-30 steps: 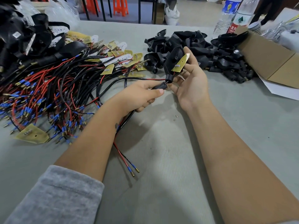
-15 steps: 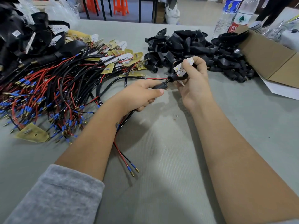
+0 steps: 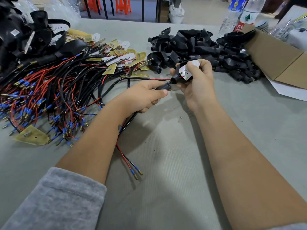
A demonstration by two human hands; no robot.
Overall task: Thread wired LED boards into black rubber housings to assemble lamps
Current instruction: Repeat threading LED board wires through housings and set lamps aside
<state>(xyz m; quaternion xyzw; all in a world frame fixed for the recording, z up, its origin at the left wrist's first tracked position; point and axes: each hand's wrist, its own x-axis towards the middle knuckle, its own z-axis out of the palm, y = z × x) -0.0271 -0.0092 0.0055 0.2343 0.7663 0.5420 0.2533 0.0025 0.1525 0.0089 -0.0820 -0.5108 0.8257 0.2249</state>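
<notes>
My right hand (image 3: 197, 82) grips a black rubber housing (image 3: 177, 75) with a white LED board (image 3: 186, 71) lying in its mouth, white face towards me. My left hand (image 3: 142, 97) pinches the black sleeve (image 3: 163, 87) on the board's red and black wires (image 3: 128, 161) just below the housing's neck; the wires trail towards me and end in blue-capped brass terminals. A heap of wired LED boards (image 3: 69, 77) covers the left of the table. A pile of loose black housings (image 3: 204, 47) lies behind my hands.
An open cardboard box (image 3: 279, 55) sits at the right, with two plastic bottles (image 3: 239, 15) behind it. Finished black lamps (image 3: 25, 37) are stacked at the far left. One loose yellow board (image 3: 32, 136) lies at the near left on the grey table (image 3: 174, 171).
My right hand has turned the board from its yellow back to its white face and set it down into the housing's mouth. My left hand has stayed on the sleeve.
</notes>
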